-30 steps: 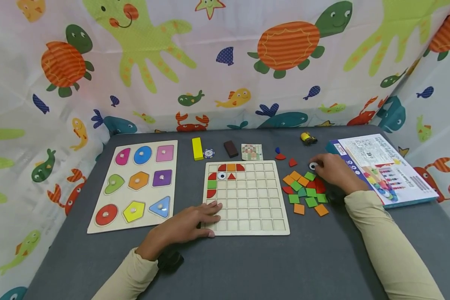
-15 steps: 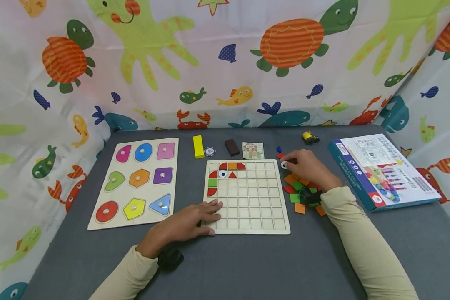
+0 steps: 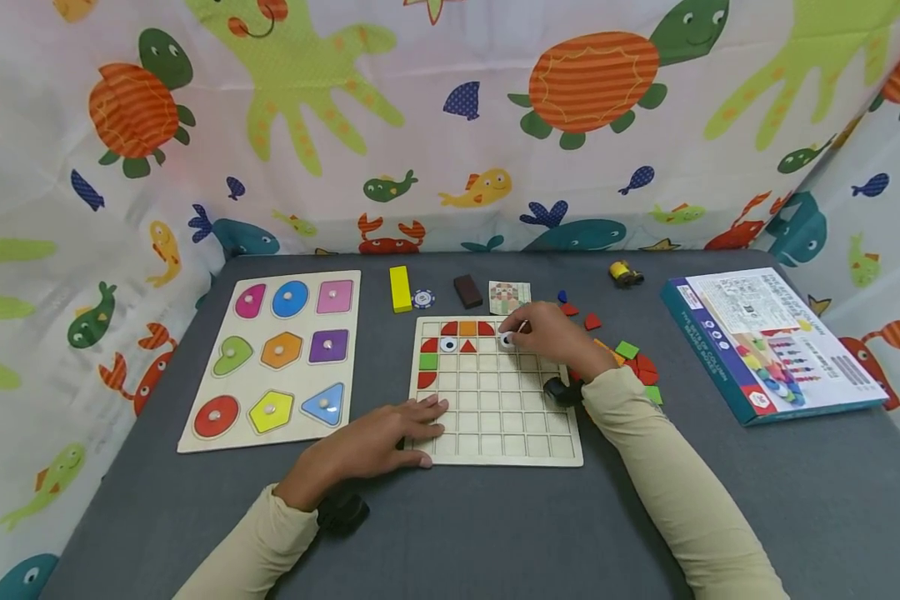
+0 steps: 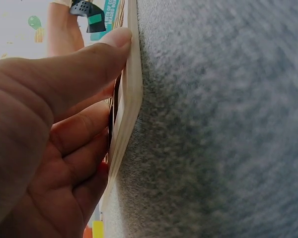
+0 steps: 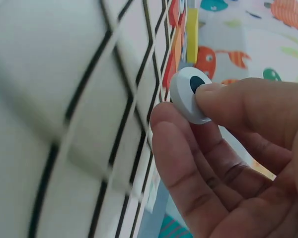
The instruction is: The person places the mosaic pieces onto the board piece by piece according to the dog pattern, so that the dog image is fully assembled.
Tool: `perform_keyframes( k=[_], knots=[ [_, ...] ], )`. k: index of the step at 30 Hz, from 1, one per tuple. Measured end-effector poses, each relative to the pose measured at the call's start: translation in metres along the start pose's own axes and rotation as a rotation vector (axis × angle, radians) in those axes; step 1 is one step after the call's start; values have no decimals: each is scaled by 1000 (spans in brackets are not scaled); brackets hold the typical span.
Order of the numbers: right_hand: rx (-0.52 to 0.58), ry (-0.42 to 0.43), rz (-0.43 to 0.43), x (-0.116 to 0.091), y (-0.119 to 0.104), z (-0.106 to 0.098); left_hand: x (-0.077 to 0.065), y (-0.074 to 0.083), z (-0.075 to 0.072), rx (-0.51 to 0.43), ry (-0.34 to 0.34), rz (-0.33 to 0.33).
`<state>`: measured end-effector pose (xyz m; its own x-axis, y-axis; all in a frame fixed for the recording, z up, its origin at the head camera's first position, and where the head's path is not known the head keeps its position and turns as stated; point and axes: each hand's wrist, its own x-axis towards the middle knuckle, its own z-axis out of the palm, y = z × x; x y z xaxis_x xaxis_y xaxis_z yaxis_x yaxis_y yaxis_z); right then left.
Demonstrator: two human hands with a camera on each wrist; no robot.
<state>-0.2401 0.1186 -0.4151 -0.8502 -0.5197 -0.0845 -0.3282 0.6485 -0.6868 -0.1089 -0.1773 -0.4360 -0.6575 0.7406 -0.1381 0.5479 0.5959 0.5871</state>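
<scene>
Between thumb and fingers my right hand pinches a round white eye piece with a dark pupil, just above the upper right of the wooden grid board. The fingers of my left hand rest on the lower left corner of that board, its thumb along the near edge. Red quarter-round pieces, an orange square, a green square, a red triangle and another eye piece lie in the board's upper left cells.
A knobbed shape puzzle lies left. Behind the board are a yellow block, a poker chip, a dark brown block and a patterned card. Loose coloured pieces, a toy car and a box are to the right.
My right hand has carried the eye piece leftward from the loose pieces to over the board's upper right. My left hand has stayed on the board's corner.
</scene>
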Motion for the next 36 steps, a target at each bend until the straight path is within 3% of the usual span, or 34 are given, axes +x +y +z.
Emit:
perform_keyframes(
  k=[9, 13, 21, 27, 36],
  knots=[
    [-4, -22, 15, 14, -17, 18, 1, 0, -1, -9, 4, 4],
    [-39, -15, 47, 19, -18, 23, 0, 1, -2, -14, 3, 3],
    [-78, -8, 25, 20, -15, 27, -1, 0, -1, -17, 3, 0],
    [-62, 14, 52, 8, -6, 10, 0, 1, 2, -15, 0, -3],
    [-94, 104, 113, -18, 35, -31, 1, 1, 1, 16, 2, -18]
  ],
)
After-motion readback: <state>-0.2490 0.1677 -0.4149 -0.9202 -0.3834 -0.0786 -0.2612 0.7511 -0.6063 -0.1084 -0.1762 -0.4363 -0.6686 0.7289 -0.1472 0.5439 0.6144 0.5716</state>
